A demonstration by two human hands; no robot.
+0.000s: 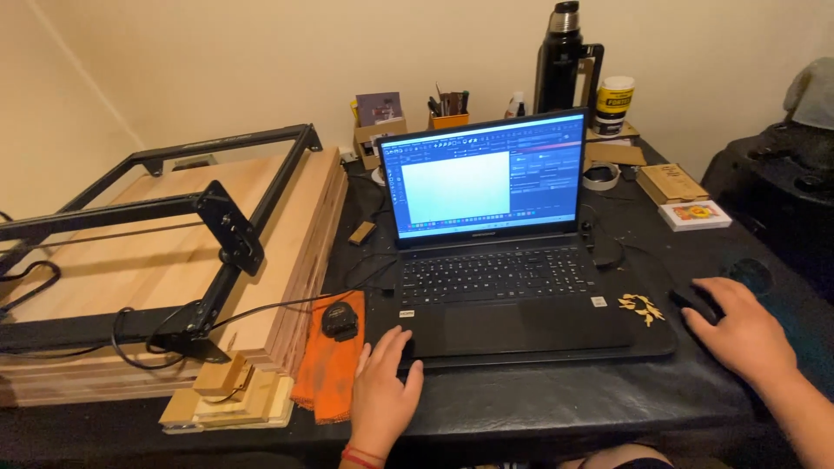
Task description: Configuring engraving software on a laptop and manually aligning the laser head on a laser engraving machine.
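Laptop [486, 234] centre frame shows a blank canvas, left hand [382, 391] spread flat at its edge, right hand [738, 334] cupped over the mouse [695, 304], nothing drawn yet.

Laptop screen [483, 175], centre of the desk: upright rectangle, blue window frame around a white blank area. Behind it to the right, a dark jar's yellow-and-white label [614, 98]. Right of the screen, a flat brown cardboard box [671, 183]; just in front of it, a small white box [694, 214] with a red-and-yellow picture.
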